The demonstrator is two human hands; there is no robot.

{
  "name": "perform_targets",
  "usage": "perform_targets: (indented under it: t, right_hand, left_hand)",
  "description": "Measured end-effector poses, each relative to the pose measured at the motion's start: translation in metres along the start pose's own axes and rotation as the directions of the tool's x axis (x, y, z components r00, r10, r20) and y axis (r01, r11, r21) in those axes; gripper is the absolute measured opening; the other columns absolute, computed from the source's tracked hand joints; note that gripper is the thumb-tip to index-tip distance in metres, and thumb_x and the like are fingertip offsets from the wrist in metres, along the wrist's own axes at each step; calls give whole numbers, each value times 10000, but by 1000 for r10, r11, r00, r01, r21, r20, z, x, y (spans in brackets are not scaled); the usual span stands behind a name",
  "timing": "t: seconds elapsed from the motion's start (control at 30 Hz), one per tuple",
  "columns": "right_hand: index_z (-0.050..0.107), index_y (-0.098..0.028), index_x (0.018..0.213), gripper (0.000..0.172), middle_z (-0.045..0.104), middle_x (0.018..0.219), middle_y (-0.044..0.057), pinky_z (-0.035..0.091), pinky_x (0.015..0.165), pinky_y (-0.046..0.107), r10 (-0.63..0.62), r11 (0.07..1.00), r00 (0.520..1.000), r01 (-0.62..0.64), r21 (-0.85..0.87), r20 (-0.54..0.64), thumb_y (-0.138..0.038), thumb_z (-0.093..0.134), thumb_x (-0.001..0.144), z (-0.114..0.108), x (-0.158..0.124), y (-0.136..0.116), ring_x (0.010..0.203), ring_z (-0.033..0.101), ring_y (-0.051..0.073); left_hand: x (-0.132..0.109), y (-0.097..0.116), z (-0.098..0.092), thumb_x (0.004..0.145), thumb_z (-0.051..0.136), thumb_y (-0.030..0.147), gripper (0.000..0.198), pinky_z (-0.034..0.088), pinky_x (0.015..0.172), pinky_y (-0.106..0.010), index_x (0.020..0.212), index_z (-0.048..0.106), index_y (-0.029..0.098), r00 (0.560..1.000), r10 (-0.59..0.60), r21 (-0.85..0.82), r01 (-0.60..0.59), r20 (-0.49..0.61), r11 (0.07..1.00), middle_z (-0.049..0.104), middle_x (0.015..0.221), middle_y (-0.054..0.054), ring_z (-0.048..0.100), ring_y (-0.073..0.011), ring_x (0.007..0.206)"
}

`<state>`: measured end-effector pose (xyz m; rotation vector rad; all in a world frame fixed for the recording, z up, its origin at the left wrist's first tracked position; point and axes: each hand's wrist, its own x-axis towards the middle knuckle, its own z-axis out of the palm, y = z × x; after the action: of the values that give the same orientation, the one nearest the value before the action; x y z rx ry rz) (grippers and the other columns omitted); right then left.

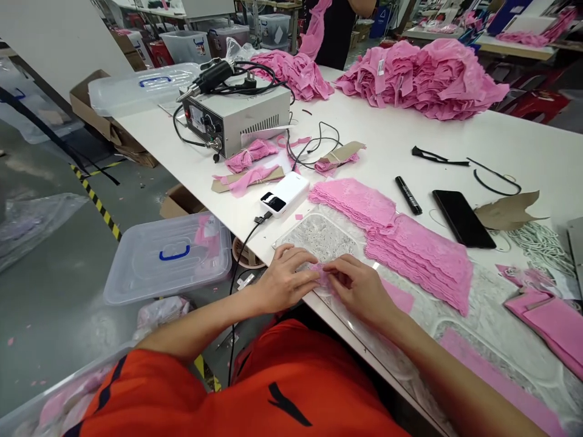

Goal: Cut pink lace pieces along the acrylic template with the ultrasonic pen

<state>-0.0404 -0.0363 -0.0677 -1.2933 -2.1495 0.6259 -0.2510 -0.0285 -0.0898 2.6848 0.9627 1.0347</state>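
My left hand and my right hand meet at the near edge of the white table. Both pinch a small piece of pink lace between their fingertips, over a clear patterned mat. Just beyond my right hand lies a row of stacked pink lace pieces. A flat pink piece rests beside my right wrist.
A white power bank, a black marker, a black phone and a grey machine with a handheld tool sit on the table. Pink fabric heaps lie at the back. A lidded plastic bin stands at left. Another person stands behind.
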Motion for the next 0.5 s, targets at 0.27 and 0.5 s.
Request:
perform_targets:
  t: [0.27, 0.5]
  right_hand:
    - [666, -204, 855, 156, 660, 824, 23, 494, 647, 238, -39, 999, 998, 37, 32, 50, -163, 520, 892, 2, -1, -9, 732, 631, 125]
    - [664, -202, 936, 153, 671, 884, 32, 482, 669, 243, -85, 988, 988, 101, -119, 128, -180, 514, 919, 7, 8, -5, 776, 640, 134]
  left_hand:
    - [-2, -1, -2, 958, 593, 269, 125, 416, 969, -399, 955, 693, 196, 998, -40, -35, 38, -53, 999, 687, 1092, -84, 618, -201, 1068]
    - [-7, -4, -3, 959, 584, 236, 125, 429, 971, -406, 952, 707, 216, 997, -47, -16, 46, -69, 999, 687, 1114, -77, 607, -206, 1099]
